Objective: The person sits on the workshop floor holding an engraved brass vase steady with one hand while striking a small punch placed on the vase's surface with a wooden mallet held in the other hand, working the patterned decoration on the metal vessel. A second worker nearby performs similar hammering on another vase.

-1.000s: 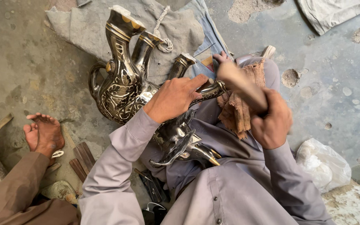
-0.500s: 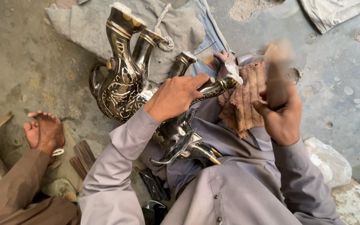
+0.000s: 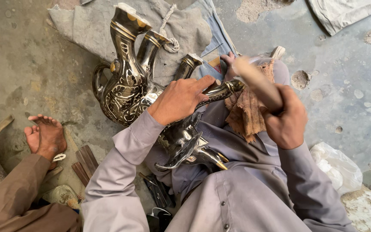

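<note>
The left hand (image 3: 179, 99) grips a shiny metal jug (image 3: 185, 141); the right hand (image 3: 285, 118) grips a wooden stick (image 3: 256, 81). Patterned jugs (image 3: 129, 81) stand beside, looking done.

Soft, even daylight, faint shadows, glints on the engraved metal jugs (image 3: 127, 88); wooden mallet (image 3: 257, 83) motion-blurred.

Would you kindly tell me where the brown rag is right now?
In the head view the brown rag lies right of centre on the person's lap, draped between the left hand and the right hand, under the wooden handle.
</note>
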`<state>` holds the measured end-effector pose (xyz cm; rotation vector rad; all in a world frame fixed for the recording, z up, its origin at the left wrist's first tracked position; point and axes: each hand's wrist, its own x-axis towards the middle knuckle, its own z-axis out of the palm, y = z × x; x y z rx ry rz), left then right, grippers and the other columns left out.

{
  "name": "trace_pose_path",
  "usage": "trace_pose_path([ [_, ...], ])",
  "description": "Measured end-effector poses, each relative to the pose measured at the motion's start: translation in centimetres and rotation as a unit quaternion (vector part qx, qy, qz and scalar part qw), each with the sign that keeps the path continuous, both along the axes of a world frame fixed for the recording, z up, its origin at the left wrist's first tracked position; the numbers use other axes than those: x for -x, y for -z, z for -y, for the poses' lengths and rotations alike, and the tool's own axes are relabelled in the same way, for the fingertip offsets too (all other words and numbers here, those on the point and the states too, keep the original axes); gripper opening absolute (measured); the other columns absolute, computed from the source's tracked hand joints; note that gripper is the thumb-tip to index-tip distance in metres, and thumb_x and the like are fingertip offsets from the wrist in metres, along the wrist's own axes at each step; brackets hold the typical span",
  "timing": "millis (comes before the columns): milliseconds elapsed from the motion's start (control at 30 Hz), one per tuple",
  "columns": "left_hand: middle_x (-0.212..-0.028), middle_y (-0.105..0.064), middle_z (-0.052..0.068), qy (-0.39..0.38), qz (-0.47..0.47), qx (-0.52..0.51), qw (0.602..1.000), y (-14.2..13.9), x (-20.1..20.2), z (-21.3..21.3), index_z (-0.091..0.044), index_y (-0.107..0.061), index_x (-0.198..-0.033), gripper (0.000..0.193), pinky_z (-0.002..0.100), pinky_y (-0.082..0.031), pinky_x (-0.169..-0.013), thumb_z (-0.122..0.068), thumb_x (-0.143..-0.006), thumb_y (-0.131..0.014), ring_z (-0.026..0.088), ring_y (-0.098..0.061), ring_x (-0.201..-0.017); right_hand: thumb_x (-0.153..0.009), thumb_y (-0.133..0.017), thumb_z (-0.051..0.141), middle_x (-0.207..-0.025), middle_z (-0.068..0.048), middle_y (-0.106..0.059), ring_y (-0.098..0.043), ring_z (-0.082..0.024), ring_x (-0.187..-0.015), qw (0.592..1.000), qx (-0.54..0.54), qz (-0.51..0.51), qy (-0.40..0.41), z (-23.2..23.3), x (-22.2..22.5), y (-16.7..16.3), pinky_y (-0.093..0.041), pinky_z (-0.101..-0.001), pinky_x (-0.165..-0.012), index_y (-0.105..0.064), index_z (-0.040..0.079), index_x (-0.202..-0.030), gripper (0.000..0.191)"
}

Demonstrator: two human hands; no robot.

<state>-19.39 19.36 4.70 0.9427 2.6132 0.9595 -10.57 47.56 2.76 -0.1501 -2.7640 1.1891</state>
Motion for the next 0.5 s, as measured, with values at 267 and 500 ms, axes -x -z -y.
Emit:
trace_pose_path([
  [267, -0.090, -0.070, 0.017, 0.000, 0.001, -0.011, 1.000, -0.06, -0.20, 0.22, -0.013, -0.056, -0.130, 0.040, 0.053, -0.051, -0.066, -0.016, -0.093, -0.071, 0.044, -0.067, -0.083, -0.078, -0.081, 0.002, -0.102, -0.010, -0.069, -0.069, -0.028, -0.095, 0.995, 0.096, 0.016, 0.027, 0.58, 0.22, -0.32, -0.055, -0.0409, -0.084, -0.059, 0.009, -0.122, 0.049],
  [500, -0.091, -0.070, 0.017, 0.004, 0.007, -0.010, 1.000, 0.03, 0.01, 0.29, -0.013, -0.056, -0.130, 0.040, 0.053, -0.051, -0.066, -0.016, -0.094, -0.072, 0.044, -0.067, -0.085, -0.079, -0.075, 0.010, -0.099, -0.009, -0.066, -0.067, -0.028, -0.094, 0.969, 0.226, 0.074, 0.064, 1.03, -0.22, -0.66, -0.054, -0.0414, -0.081, -0.053, 0.009, -0.120, 0.046],
])
